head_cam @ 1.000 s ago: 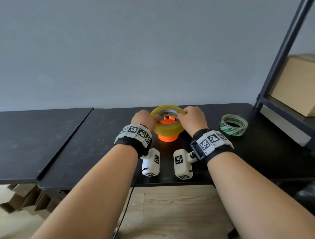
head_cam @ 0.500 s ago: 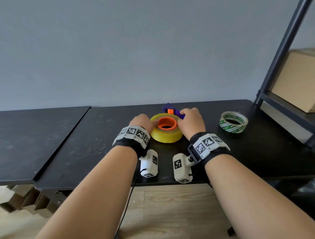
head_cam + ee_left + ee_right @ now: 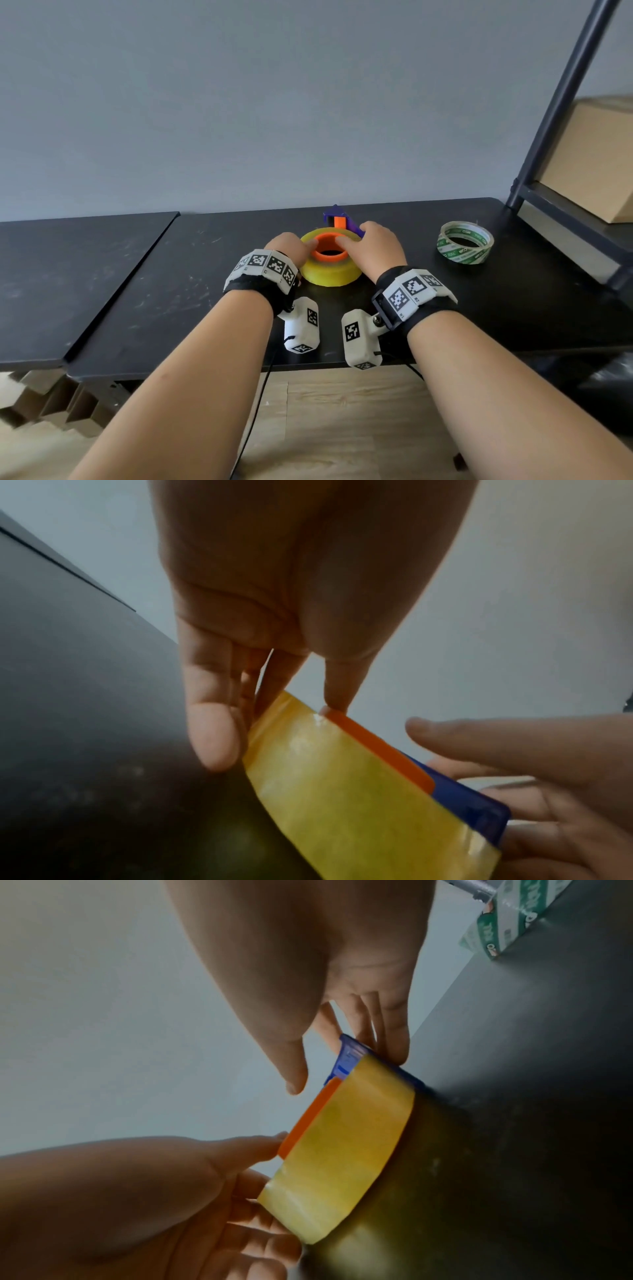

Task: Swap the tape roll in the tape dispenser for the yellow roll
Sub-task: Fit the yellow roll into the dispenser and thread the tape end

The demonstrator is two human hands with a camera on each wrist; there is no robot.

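Note:
The yellow roll point(image 3: 329, 275) lies flat on the black table point(image 3: 171, 291), around the orange hub point(image 3: 320, 255) of the purple tape dispenser point(image 3: 337, 214). My left hand point(image 3: 305, 245) is at the roll's left side. Its fingers point(image 3: 215, 737) lie straight against the roll's outer face and its thumb tip touches the hub's rim point(image 3: 377, 750). My right hand point(image 3: 363, 240) is at the right side. Its straight fingers point(image 3: 394, 1031) touch the dispenser's blue-purple body point(image 3: 346, 1066) beside the roll point(image 3: 349, 1150), and its thumb hovers just above the hub.
A green-and-white tape roll point(image 3: 466, 248) lies flat on the table to the right. Behind it stands a dark metal shelf frame point(image 3: 565, 102) holding a cardboard box point(image 3: 589, 161). A second black tabletop point(image 3: 68, 274) adjoins on the left.
Both hands brought the yellow roll down from above the orange hub onto it. The roll now sits low around the hub, and the purple dispenser shows behind it.

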